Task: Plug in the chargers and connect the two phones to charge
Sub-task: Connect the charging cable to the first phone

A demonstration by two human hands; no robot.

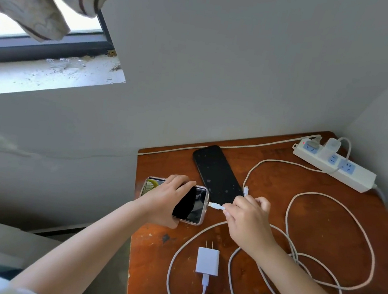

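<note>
My left hand grips a phone in a clear case at the left edge of the brown table. My right hand pinches a white cable connector, its tip a short gap from that phone's right end. A black phone lies flat behind, with a second white connector loose beside its near corner. A white charger brick lies unplugged on the table near me, prongs up, its cable looping around. Another white charger sits plugged into the power strip at the far right.
White cables loop widely over the right half of the table. The strip's own cord runs along the table's back edge. Walls close in behind and to the right. A window with a curtain is at the upper left.
</note>
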